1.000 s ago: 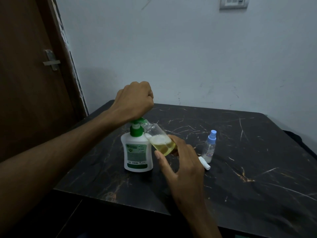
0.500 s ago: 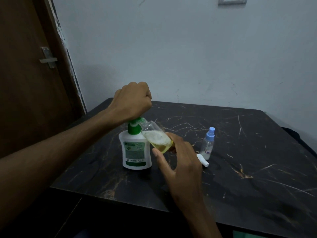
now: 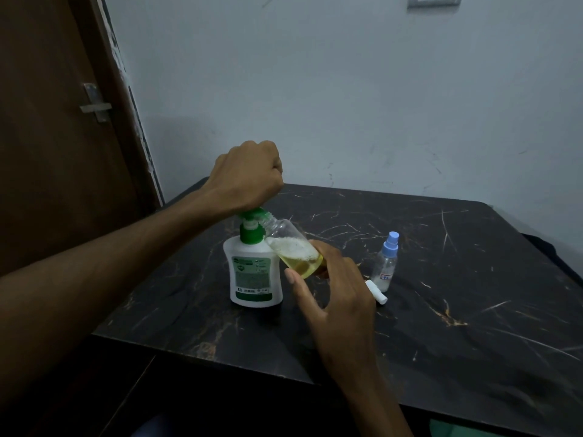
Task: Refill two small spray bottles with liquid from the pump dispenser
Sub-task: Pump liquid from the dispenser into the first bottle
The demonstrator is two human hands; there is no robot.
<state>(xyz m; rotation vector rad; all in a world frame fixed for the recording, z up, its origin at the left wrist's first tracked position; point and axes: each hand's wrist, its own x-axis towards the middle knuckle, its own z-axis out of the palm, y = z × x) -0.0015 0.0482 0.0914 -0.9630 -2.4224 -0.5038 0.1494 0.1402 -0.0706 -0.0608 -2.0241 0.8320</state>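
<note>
A white pump dispenser (image 3: 254, 272) with a green pump head stands upright on the black marble table (image 3: 441, 326). My left hand (image 3: 247, 176) is a closed fist resting on top of the pump head. My right hand (image 3: 334, 288) holds an uncapped clear small bottle (image 3: 293, 250) tilted, its neck against the pump spout; yellow liquid and white foam fill its lower part. A second small spray bottle (image 3: 386, 263) with a blue cap stands upright to the right. A white spray cap (image 3: 376, 291) lies on the table beside it.
The table's near edge runs just below my right wrist. A brown door (image 3: 47, 137) with a metal latch is at the left, a pale wall (image 3: 347, 89) behind the table. Something dark lies at the table's far right edge (image 3: 542, 247).
My fist and the pump head sit slightly higher than a second ago. The tilted bottle stays at the spout with foam inside. The camera view has shifted a little.
</note>
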